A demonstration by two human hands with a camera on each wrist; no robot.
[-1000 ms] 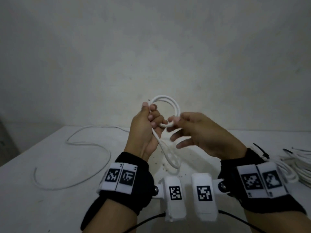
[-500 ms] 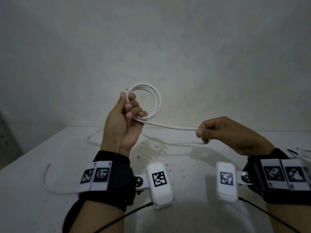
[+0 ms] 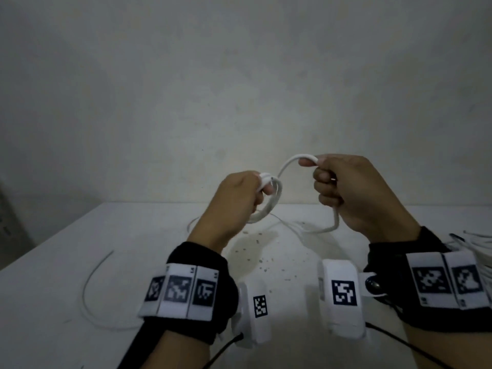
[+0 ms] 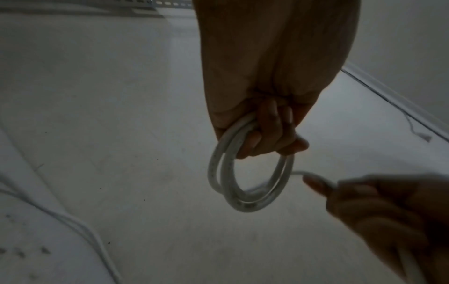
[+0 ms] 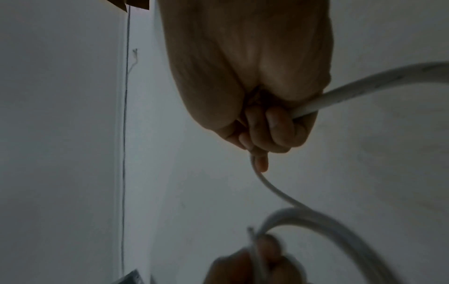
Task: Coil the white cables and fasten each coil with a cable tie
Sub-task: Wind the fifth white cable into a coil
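left hand (image 3: 234, 201): fingers curled round white cable (image 4: 248, 184) coil, held above table (image 3: 80, 249)
right hand (image 3: 356, 193): fist closed on cable's free run, thumb pressing it
spare cables (image 3: 479, 243): table's right edge

Mid-frame, the left hand (image 3: 234, 201) is holding the coil (image 4: 245, 173) left of the right hand (image 3: 354, 193) — the cable's tail (image 3: 90, 286) is trailing across the table (image 3: 53, 262) at lower left.

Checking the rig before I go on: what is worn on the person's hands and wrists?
Left hand and right hand are bare. Each wrist has a black band with white square-coded markers, plus a white tagged camera box trailing a thin black cable.
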